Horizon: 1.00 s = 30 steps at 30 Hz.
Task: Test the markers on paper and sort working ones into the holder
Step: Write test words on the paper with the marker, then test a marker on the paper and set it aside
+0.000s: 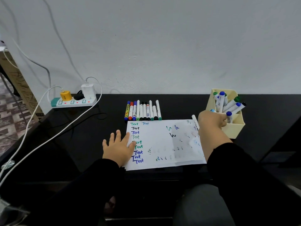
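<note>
Paper (162, 144) lies flat on the black desk (179, 105), its left side filled with the word "Test" written over and over in green, black and blue, with scribbles and faint marks toward the right. The left hand (118, 147) rests palm down with fingers straight and spread, its thumb side pressing the sheet's left edge; it holds nothing. The right hand (211, 120) reaches to the cream marker holder (234, 129) just off the paper's far right corner, its fingers curled at the holder's front compartment around a blue-capped marker (229, 117) that stands there; the fingertips are hidden behind the hand, so how firm the grip is cannot be told. Behind it, in the holder's rear compartments, more white-barrelled markers (228, 103) with blue, green and black caps lean in different directions. A single white marker (195, 122) lies along the paper's right edge, just beside the right wrist. Beyond the paper's far edge a row of markers (143, 110) lies side by side, caps toward the person, in blue, red, green and black. At the desk's far left corner sits a white power strip (73, 101) with a yellow plug, a black plug and a white charger (88, 89) in it, and white cables (48, 136) trail across the desk toward the near left.
</note>
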Available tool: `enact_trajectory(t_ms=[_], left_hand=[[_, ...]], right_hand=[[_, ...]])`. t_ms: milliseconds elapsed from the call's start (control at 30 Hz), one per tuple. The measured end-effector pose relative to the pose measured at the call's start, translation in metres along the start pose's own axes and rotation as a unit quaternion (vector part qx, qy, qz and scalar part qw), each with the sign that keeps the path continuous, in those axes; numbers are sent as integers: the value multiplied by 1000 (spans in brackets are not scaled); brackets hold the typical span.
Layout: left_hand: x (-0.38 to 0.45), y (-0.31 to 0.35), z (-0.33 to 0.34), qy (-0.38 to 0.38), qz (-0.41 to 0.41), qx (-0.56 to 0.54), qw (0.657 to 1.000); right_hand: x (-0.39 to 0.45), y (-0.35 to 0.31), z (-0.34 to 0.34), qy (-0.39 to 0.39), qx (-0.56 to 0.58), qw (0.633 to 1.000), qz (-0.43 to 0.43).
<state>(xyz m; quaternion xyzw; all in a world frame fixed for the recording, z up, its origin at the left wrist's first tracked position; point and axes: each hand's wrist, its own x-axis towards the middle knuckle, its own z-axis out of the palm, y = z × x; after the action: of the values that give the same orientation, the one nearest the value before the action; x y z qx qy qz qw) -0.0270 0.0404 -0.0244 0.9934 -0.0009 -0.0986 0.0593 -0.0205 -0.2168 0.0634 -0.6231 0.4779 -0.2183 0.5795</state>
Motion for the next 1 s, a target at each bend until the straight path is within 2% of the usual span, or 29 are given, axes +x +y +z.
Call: enact_trajectory(t_ms=[100,300,600,800,1000], left_hand=[[0,0,1,0,2,-2,1000],[0,0,3,13,3,5,1000],[5,1,4,22,-3,0,1000],[8,0,8,39,-3,-16,999],[10,-1,11,44,-7,-24,999]], right_hand=[[-8,5,4,16,-38,997,-69],[-33,21,6,-38,-103,962,-252],[-28,30,49,-139,-253,865,-411],[-6,34,90,-181,-326,827,-420],[9,26,127,-236,-409,820,-324]])
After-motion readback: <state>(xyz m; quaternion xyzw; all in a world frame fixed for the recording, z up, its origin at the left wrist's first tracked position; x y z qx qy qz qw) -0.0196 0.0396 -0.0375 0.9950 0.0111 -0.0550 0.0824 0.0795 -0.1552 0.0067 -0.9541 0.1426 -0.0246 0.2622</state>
